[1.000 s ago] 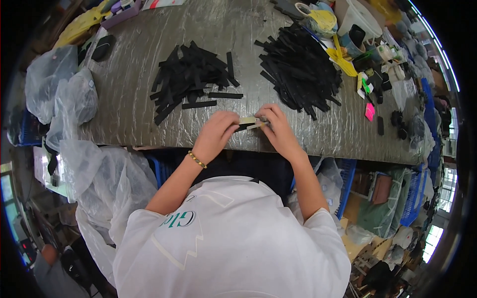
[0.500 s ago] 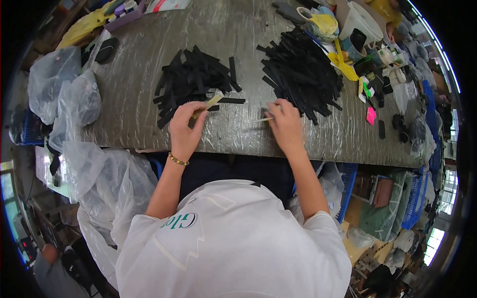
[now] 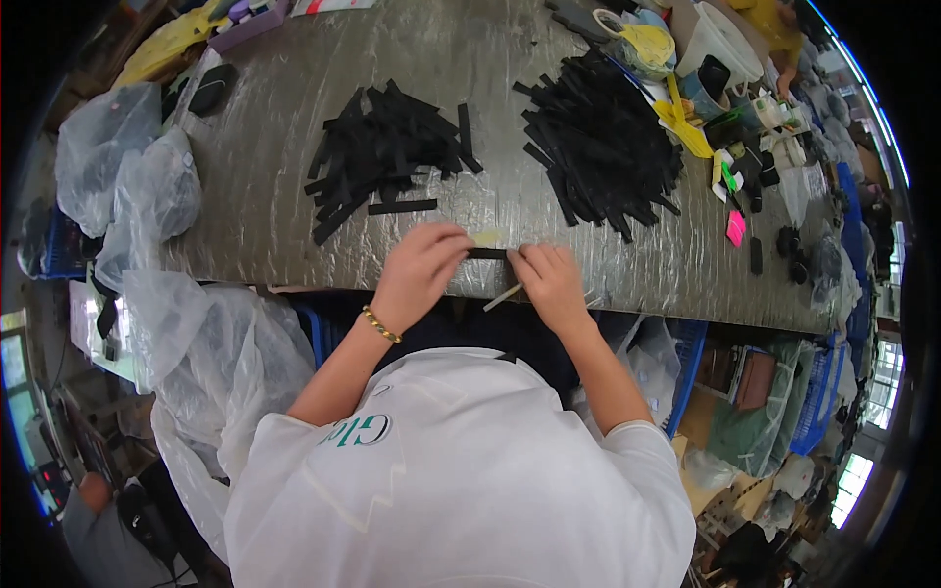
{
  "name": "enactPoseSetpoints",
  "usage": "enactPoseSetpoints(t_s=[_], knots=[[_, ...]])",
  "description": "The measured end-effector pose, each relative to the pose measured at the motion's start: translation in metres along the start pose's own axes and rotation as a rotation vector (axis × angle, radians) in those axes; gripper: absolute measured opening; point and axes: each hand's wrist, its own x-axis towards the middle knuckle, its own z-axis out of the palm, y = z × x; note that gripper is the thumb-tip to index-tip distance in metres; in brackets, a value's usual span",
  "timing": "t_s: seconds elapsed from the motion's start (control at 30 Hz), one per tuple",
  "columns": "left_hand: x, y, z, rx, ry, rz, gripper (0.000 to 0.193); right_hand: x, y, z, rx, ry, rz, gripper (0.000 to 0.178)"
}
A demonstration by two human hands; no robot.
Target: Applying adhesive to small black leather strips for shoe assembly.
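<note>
A short black fabric strip [image 3: 487, 254] is stretched between my hands close to the table's near edge. My left hand [image 3: 423, 269], with a beaded bracelet at its wrist, is closed on one end of it. A pale yellow piece [image 3: 487, 237], blurred, sticks out from the same fingers. The strip's other end is pinched by my right hand [image 3: 551, 279], which also keeps a thin pale stick [image 3: 502, 297] against the palm. Beyond my left hand lies a single black strip [image 3: 403, 207], in front of a pile of black strips [image 3: 382, 147]. A larger strip pile [image 3: 603, 142] is at the right.
Clear plastic bags [image 3: 123, 176] crowd the table's left edge. Along the right stand a white bucket [image 3: 720, 44], a yellow-handled tool [image 3: 681, 122] and a pink tag [image 3: 736, 227]. A blue crate [image 3: 683, 367] sits below the near edge.
My hands have come together and nearer to me, and a black strip is now held between them. One strip by the left pile now lies apart, slightly nearer.
</note>
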Motion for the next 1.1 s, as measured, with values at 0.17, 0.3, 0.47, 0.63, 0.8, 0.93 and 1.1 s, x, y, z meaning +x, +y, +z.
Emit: enactPoseSetpoints(t_s=[0.17, 0.3, 0.47, 0.63, 0.8, 0.93, 1.1], knots=[[-0.013, -0.009, 0.024, 0.062, -0.256, 0.027, 0.018, -0.014, -0.008, 0.003, 0.090, 0.010, 0.090, 0.027], [-0.009, -0.010, 0.028, -0.028, -0.246, 0.035, 0.021, -0.012, -0.014, 0.003, 0.265, 0.097, 0.350, 0.028], [-0.012, -0.013, 0.028, -0.035, -0.302, 0.039, 0.022, -0.010, -0.018, 0.006, 0.290, 0.094, 0.525, 0.024], [-0.014, -0.008, 0.034, 0.000, -0.259, 0.029, 0.025, -0.014, -0.024, 0.012, 0.310, 0.113, 0.579, 0.018], [-0.012, -0.008, 0.039, 0.007, -0.249, 0.065, 0.028, -0.013, -0.024, 0.010, 0.308, 0.112, 0.571, 0.016], [-0.011, -0.005, 0.038, 0.022, -0.258, 0.048, 0.031, -0.006, -0.020, -0.006, 0.518, 0.144, 0.676, 0.010], [-0.009, 0.000, 0.038, 0.126, -0.278, 0.103, 0.037, -0.002, 0.000, -0.020, 0.578, 0.282, 0.691, 0.019]])
